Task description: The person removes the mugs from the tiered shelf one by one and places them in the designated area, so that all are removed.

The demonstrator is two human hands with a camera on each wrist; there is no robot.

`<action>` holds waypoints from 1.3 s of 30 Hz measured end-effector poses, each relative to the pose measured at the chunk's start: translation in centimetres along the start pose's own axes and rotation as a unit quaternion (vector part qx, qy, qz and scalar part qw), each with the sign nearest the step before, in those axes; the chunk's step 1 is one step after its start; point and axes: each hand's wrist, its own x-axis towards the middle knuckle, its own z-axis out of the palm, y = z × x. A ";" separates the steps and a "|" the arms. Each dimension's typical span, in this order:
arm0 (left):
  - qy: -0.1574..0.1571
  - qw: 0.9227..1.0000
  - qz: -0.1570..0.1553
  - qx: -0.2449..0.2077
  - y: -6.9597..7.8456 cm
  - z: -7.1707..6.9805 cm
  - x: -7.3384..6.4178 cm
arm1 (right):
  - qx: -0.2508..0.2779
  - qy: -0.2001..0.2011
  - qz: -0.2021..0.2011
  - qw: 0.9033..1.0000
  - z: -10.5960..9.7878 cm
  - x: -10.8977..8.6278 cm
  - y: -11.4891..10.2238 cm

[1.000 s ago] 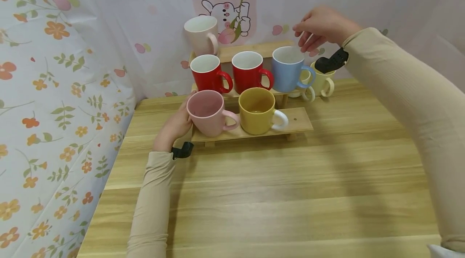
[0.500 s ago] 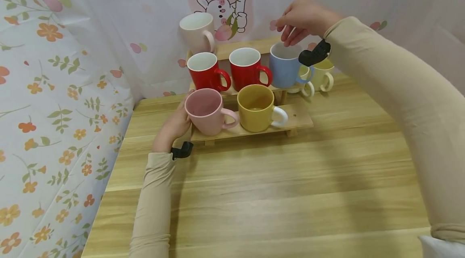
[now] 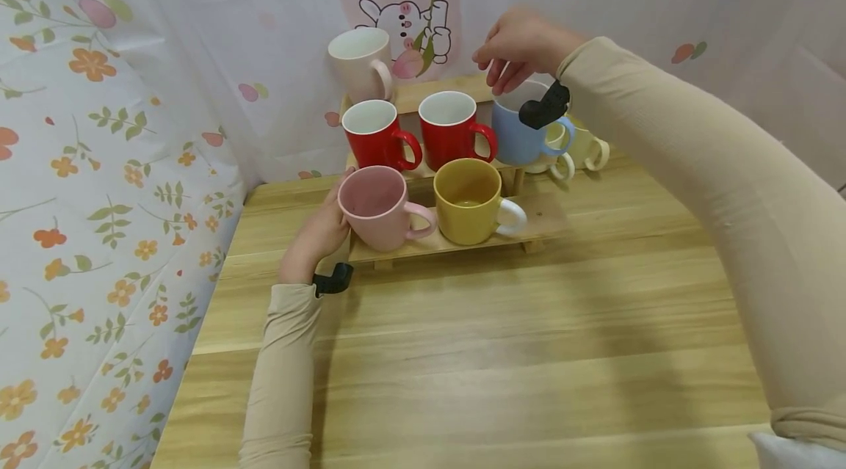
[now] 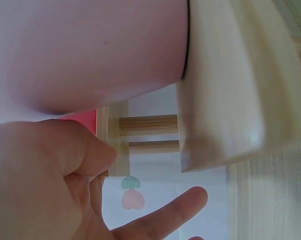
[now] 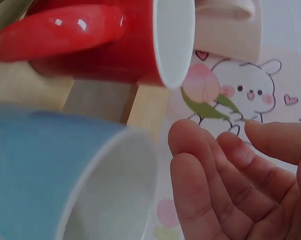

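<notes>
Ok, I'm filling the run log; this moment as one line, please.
Left hand: beside pink mug, at left end of rack | Right hand: near blue mug, holding nothing | Yellow mug: lowest tier

Mugs [image 3: 468, 205] stand on shelves [image 3: 441, 92] — shelves on table [image 3: 476, 366].

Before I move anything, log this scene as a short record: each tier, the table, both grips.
top tier: pale pink mug, left end
middle tier: two red mugs, blue mug at right
bottom tier: pink mug, yellow mug with white handle
table: two pale mugs at right, partly hidden
left grip: beside pink mug, contact unclear
right grip: near blue mug's rim, holding nothing
</notes>
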 end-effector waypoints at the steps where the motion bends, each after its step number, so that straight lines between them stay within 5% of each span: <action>1: 0.001 1.000 0.001 0.001 0.0 0.0 0.0 | 0.001 -0.002 -0.001 1.000 0.1 0.1 -0.2; 23: 0.001 1.000 0.012 -0.009 1.3 0.0 0.2 | 0.030 0.008 -0.003 1.000 1.8 0.5 -3.3; 33: 0.014 1.000 0.001 0.002 0.4 0.9 -0.7 | 0.030 -0.011 -0.024 0.999 4.4 1.8 -5.1; 39: 0.021 1.000 0.020 -0.011 0.1 1.2 -0.8 | 0.041 -0.001 -0.023 0.999 5.4 2.5 -6.2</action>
